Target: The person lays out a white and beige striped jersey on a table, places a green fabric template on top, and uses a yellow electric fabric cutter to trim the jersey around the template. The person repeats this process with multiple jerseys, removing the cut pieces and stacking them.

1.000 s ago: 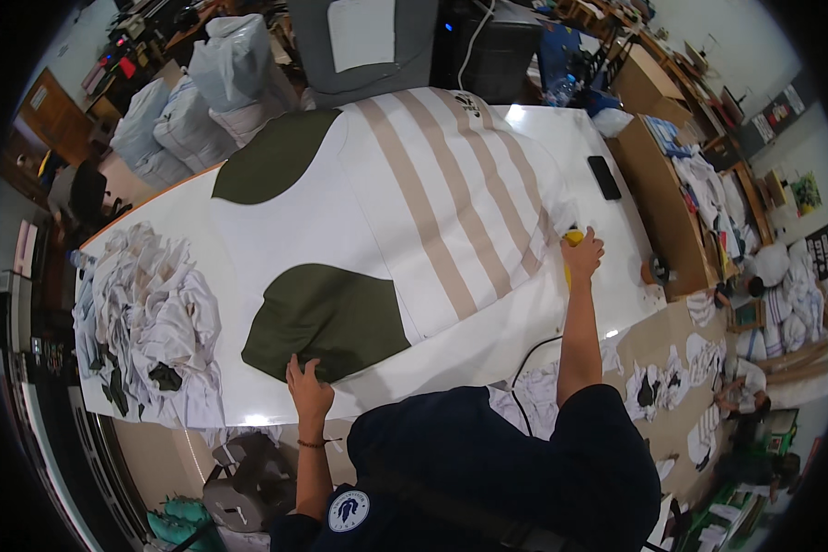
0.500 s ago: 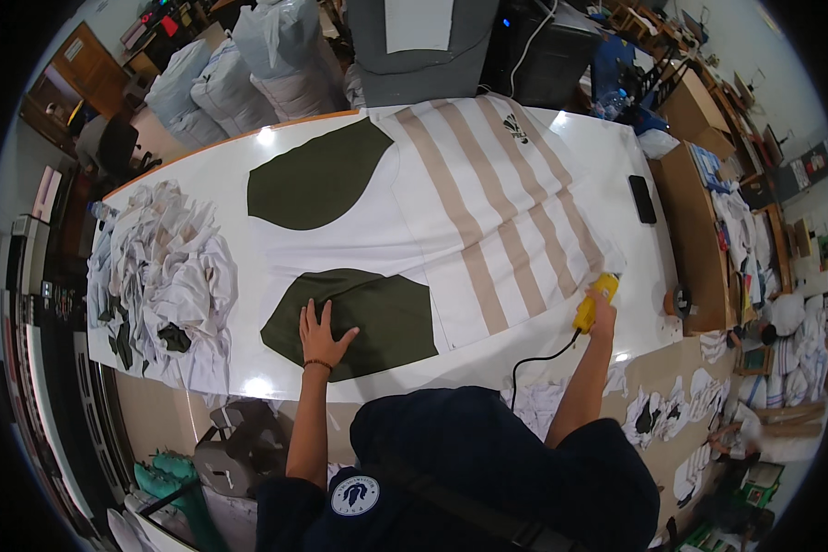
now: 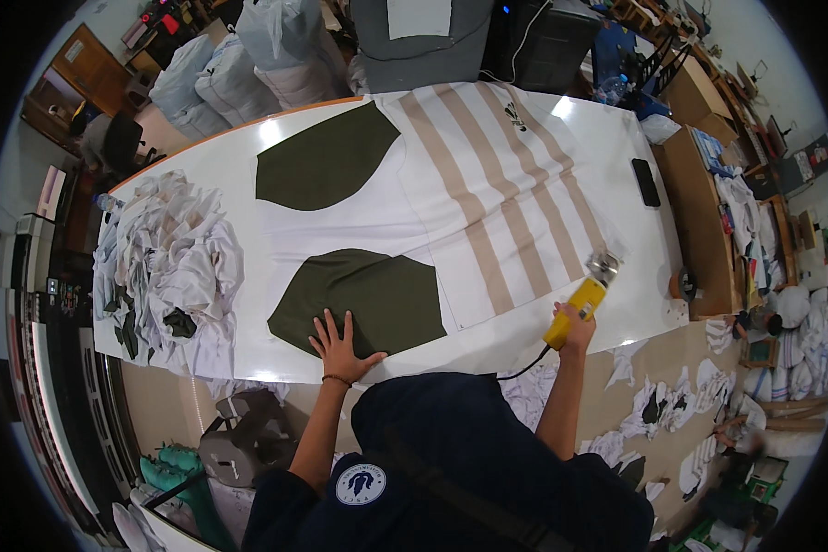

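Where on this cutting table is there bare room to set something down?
Bare white table lies beyond the striped fabric, around the black phone. The left end is crowded with a scrap heap; the near edge holds the left hand and the yellow cutter.

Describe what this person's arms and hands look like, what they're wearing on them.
Both forearms are bare, coming out of a dark navy short-sleeved top with a round white emblem patch near the left shoulder. The left hand has a thin dark band at the wrist. The right hand shows no glove, and no ring or watch can be made out.
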Available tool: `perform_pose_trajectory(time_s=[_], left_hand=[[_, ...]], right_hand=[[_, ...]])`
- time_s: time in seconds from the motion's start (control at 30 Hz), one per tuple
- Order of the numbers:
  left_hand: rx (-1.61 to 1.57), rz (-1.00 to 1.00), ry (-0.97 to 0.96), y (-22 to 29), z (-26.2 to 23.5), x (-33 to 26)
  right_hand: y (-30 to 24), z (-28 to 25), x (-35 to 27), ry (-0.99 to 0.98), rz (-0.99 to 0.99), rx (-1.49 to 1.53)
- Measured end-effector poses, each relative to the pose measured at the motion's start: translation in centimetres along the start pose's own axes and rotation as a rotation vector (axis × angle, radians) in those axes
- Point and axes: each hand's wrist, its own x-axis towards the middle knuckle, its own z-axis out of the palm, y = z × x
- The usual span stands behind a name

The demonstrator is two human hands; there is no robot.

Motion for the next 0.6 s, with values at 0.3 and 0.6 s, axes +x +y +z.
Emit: perform_pose_trajectory(time_s=[0.3,0.6], left_hand=[[0.175,-0.015,-0.164,1.7,-0.4,-2.9],[0.165,-0.045,-0.205,3.0,0.9,-6.8]], right_hand=[[0.6,5.1,1.1,-0.16,-0.336,-0.685],[0.2,-0.1,0.0,-0.133,-0.345,-0.861]])
